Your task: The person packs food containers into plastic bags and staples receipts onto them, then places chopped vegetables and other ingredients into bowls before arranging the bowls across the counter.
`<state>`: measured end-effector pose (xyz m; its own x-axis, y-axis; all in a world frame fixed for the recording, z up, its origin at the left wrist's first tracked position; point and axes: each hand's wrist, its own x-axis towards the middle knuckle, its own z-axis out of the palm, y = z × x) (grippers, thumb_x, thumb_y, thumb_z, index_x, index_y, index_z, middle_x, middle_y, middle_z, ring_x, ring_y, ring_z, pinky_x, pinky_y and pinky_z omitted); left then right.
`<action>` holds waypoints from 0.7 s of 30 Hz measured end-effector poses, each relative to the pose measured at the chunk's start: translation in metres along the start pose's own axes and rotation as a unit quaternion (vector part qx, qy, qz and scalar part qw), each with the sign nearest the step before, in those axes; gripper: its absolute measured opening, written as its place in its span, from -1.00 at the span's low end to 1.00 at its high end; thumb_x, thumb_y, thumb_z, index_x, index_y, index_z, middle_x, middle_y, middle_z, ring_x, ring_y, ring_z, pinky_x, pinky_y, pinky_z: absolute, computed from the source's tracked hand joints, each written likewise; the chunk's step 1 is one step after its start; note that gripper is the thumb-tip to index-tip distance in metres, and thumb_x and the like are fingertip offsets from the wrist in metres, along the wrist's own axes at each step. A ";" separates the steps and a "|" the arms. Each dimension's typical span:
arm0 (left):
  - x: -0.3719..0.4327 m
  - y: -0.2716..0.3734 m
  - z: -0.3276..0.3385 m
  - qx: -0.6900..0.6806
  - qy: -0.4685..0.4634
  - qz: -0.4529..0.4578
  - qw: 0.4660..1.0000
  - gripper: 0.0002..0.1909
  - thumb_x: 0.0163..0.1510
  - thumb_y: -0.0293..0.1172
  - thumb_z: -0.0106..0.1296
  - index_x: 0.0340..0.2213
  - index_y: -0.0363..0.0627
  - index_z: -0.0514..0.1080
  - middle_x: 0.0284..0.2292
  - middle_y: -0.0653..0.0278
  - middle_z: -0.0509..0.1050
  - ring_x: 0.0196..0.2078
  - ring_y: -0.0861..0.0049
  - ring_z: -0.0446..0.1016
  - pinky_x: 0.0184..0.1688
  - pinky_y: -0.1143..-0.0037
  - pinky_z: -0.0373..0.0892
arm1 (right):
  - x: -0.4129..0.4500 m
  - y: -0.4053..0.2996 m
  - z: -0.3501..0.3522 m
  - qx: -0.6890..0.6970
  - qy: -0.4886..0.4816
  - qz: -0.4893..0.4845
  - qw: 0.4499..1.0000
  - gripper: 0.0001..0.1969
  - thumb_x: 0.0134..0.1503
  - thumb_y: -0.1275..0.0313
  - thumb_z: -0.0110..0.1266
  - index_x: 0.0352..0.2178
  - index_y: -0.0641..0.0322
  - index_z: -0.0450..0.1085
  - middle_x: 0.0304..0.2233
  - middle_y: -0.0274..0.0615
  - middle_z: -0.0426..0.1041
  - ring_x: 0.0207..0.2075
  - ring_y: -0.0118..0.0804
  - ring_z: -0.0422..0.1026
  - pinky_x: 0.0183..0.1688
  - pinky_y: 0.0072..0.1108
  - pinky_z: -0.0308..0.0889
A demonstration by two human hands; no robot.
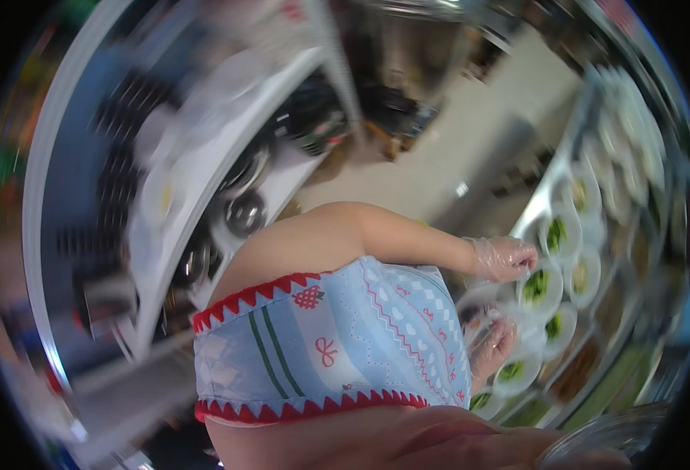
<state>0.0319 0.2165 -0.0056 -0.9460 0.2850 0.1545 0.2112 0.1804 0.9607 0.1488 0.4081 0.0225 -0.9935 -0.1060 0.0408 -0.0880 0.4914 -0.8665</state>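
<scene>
My left hand [506,259], in a clear plastic glove, has its fingers curled beside a white bowl [556,289] of chopped green leaves [536,286]. Whether anything is pinched in it cannot be made out. Below it in the picture is my right hand [492,348], also gloved, with bent fingers and partly hidden by a light-blue patterned garment [351,341]. It is close to another white bowl [530,382] with greens [512,370]. More bowls stand in rows around both hands; some hold greens, others a pale food [580,276].
Food trays [577,367] with brown and green contents line the far side of the bowls. Stacked white containers [624,153] stand at upper right. A clear rounded vessel [609,437] is at lower right. White shelving [233,147] with metal bowls [245,212] stands across the tiled floor [439,141].
</scene>
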 end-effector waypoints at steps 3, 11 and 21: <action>-0.080 0.016 -0.079 0.037 0.175 -0.035 0.983 -0.82 0.04 -0.37 -0.06 -0.30 -0.15 0.35 -0.41 0.15 0.41 -0.32 0.24 0.41 -0.23 0.35 0.33 | 0.020 0.014 0.041 0.180 -0.121 0.063 0.974 -0.84 0.22 0.40 -0.09 -0.34 0.28 0.34 -0.39 -0.31 0.33 -0.34 -0.48 0.26 -0.24 -0.61 0.20; -0.379 0.127 -0.188 0.535 0.628 -0.127 0.551 -0.77 0.01 -0.40 0.08 -0.24 -0.12 0.40 -0.24 0.14 0.45 -0.16 0.19 0.43 -0.05 0.34 0.33 | 0.072 0.003 0.085 0.214 -0.382 -0.056 0.897 -0.81 0.22 0.34 -0.05 -0.32 0.25 0.38 -0.38 -0.34 0.37 -0.38 -0.55 0.25 -0.30 -0.68 0.17; -0.487 0.166 -0.262 0.620 0.555 -0.524 0.180 -0.65 0.01 -0.23 0.03 -0.14 -0.02 0.42 -0.10 0.11 0.43 -0.01 0.19 0.38 0.00 0.32 0.32 | 0.177 0.038 0.180 0.206 -0.447 -0.109 0.864 -0.79 0.22 0.34 -0.06 -0.30 0.29 0.41 -0.39 -0.32 0.40 -0.37 -0.54 0.30 -0.29 -0.65 0.23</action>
<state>0.4627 -0.1391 0.1390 0.0541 -0.7567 0.6515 -0.9854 -0.1459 -0.0876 -0.0179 0.2527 -0.0929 -0.4873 -0.8731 -0.0164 -0.0495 0.0463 -0.9977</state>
